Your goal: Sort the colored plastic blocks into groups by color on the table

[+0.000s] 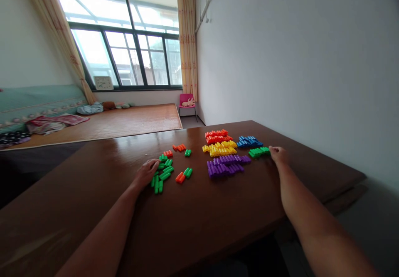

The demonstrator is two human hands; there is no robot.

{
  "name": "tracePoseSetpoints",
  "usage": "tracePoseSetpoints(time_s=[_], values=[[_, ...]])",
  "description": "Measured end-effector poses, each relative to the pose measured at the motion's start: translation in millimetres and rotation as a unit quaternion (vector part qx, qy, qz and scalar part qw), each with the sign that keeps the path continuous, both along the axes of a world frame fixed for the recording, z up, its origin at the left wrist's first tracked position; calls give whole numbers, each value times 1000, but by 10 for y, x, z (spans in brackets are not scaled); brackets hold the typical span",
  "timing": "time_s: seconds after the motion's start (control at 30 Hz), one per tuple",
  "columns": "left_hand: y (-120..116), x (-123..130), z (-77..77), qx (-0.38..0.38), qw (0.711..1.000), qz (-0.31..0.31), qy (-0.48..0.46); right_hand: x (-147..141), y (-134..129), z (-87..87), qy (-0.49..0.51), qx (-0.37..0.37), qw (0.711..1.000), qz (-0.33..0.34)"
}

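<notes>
At the right end of a row of green plastic pieces [258, 152], my right hand [278, 155] has its fingers pinched together; whether a piece is between them is too small to see. My left hand [148, 172] rests by a loose cluster of green pieces [166, 172], fingertips touching its upper edge, and what lies under them is hidden. Small orange pieces [179, 147] and red pieces [168, 153] lie just beyond that cluster. Between my hands are sorted rows of purple pieces [225, 167], yellow pieces [220, 148], red-orange pieces [217, 136] and blue pieces [249, 141].
The glossy brown table [187, 219] carries all the pieces. A white wall [299, 61] runs along its right side. Beyond it are a low bed platform [140, 117] with cloths and a pink chair [186, 100] holding a doll. A clock [103, 83] stands on the window sill.
</notes>
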State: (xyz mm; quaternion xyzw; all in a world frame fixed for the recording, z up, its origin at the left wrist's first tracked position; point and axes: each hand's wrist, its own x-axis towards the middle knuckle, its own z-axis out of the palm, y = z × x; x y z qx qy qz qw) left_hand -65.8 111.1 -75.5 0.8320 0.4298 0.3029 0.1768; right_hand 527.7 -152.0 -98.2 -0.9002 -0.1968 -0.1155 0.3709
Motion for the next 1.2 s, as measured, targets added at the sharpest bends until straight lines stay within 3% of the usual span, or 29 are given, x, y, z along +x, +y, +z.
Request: tracePoseSetpoints(time_s=[0.17,0.23,0.3,0.37,0.43,0.57,0.67,0.73,0.8,0.93,1.1,1.2], values=[[-59,24,18,0,1000,-1,-4,-69,-35,-12,-8,-34,999,-22],[-72,35,18,0,1000,1,-5,-172,2,52,-75,24,996,-38],[-81,46,14,-1,1000,5,-5,-392,118,192,-157,93,983,-4],[-89,57,11,-4,1000,9,-7,-758,327,389,-205,119,965,109],[-95,65,8,-8,1000,11,-9,-1249,612,596,-220,102,932,269],[-84,64,-9,-16,999,18,-33,-2361,1225,864,-205,26,826,525],[-58,47,-44,-22,996,37,-82,-3090,1588,891,-184,-38,748,636],[-45,37,-73,-39,993,50,-103,-3479,1787,852,-187,-75,723,661],[-39,34,-95,-53,991,53,-109,-3791,1968,787,-188,-100,717,663],[-41,50,-108,-52,991,47,-110,-4190,2281,618,-167,-138,738,639],[-45,65,-92,-47,992,53,-106,-4314,2491,448,-149,-149,773,598],[-57,62,-73,-48,993,47,-96,-4275,2490,430,-151,-146,772,600]])
